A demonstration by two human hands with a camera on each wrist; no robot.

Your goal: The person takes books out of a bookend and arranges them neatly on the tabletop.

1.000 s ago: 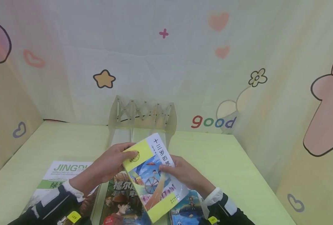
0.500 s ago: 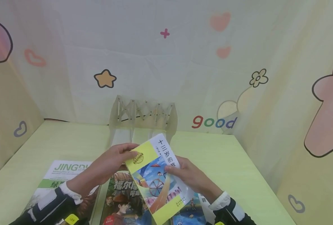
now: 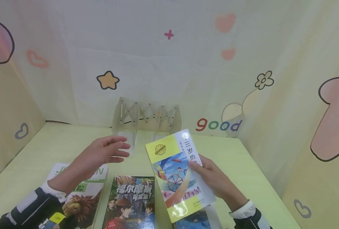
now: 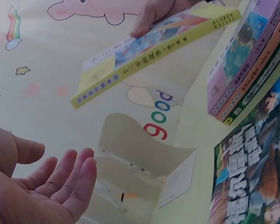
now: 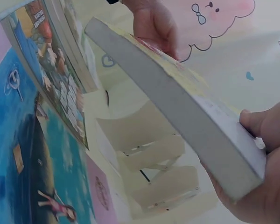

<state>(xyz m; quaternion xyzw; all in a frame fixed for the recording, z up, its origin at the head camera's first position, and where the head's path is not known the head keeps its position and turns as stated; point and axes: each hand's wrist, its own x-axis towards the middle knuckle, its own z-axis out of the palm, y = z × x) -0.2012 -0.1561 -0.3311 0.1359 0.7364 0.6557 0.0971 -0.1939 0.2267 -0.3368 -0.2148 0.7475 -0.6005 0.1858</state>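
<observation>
My right hand (image 3: pixel 215 176) grips a yellow and white paperback book (image 3: pixel 175 178) by its right edge, thumb across the front cover. The book is tilted, its cover facing me, above a blue-covered book (image 3: pixel 193 221) that it partly hides. In the right wrist view the pages' edge of the held book (image 5: pixel 177 107) shows, with the thumb on the cover. My left hand (image 3: pixel 102 152) is off the book, fingers spread and holding nothing, over a white and green JINGDIAN book (image 3: pixel 83 203). The left wrist view shows the same left hand (image 4: pixel 51 182) with its palm turned up.
A dark comic-style book (image 3: pixel 130 203) lies between the outer books. At the back stands a cream expandable bookend rack (image 3: pixel 146 116) against the printed curtain. The left wrist view shows a stack of several books (image 4: pixel 247 60) with purple, orange and green spines.
My left hand has let go of the yellow book and drawn back to the left. The right hand has carried the book to the right, uncovering the dark book and more of the rack's base.
</observation>
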